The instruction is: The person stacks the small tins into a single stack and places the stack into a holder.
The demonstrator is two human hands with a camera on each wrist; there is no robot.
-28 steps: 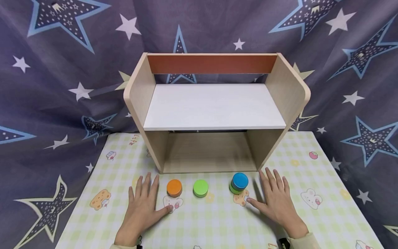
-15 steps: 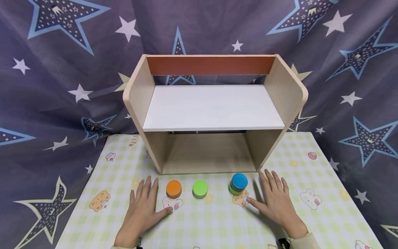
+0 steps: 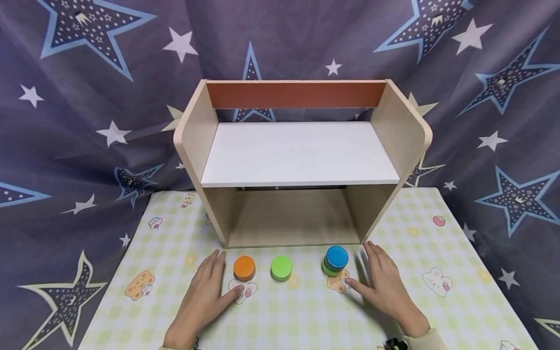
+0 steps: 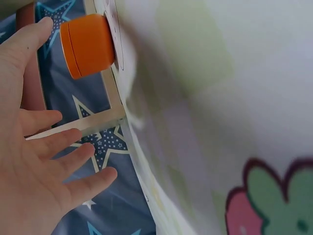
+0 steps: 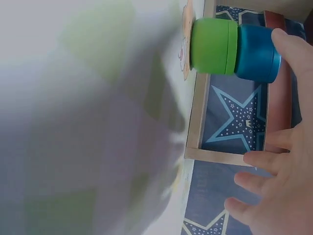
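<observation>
My left hand (image 3: 204, 297), palm down with its fingers extended, hovers over the tablecloth just left of an orange lidded jar (image 3: 244, 268). In the left wrist view a gap shows between that hand's thumb and the orange jar (image 4: 88, 46). A green lidded jar (image 3: 281, 268) stands alone near the middle. Further right, a blue jar (image 3: 337, 257) sits on top of another green jar (image 5: 210, 46). My right hand (image 3: 387, 290) is beside this stack, fingers extended and holding nothing. From the right wrist camera, its thumb overlaps the edge of the blue jar (image 5: 257, 54).
Behind the jars stands a wooden shelf unit with a white upper board (image 3: 299, 153) and a lower wooden compartment (image 3: 295, 216). A checked tablecloth (image 3: 280, 325) covers the table. Dark star-patterned curtains (image 3: 288, 39) hang around the back and sides.
The fingers of both hands have drawn closer together. The head view has shifted slightly, so the scene sits a little lower. The jars have stayed in place.
</observation>
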